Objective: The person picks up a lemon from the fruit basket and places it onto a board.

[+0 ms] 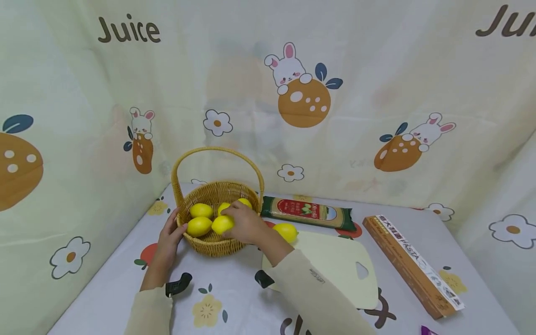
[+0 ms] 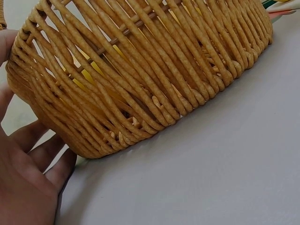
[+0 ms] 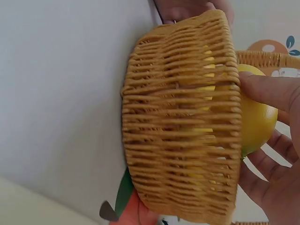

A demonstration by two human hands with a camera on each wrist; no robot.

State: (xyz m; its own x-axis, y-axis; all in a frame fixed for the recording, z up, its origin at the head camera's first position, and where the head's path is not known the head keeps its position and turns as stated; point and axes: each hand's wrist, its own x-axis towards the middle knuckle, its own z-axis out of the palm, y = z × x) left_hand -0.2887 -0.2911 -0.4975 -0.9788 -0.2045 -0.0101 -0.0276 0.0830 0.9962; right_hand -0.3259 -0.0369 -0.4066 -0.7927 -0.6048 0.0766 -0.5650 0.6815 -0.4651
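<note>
A wicker basket point(image 1: 213, 247) with a tall arched handle stands at the back left of the table, with several yellow lemons point(image 1: 201, 211) inside. My left hand point(image 1: 168, 242) grips the basket's left side, thumb at the rim and fingers against the outer weave, as the left wrist view shows. Over the basket's front right, my right hand point(image 1: 246, 225) holds one lemon point(image 3: 260, 117) between thumb and fingers, just inside the rim. Another lemon point(image 1: 285, 231) lies outside, at the far left corner of a cream cutting board point(image 1: 331, 260).
Behind the board lies a green pasta packet point(image 1: 305, 210). A long orange-brown pasta box point(image 1: 412, 265) rests at the right, slanting toward the front. The corner of a purple wrapper point(image 1: 427, 331) shows at the front edge. A printed curtain point(image 1: 356, 70) hangs behind the table.
</note>
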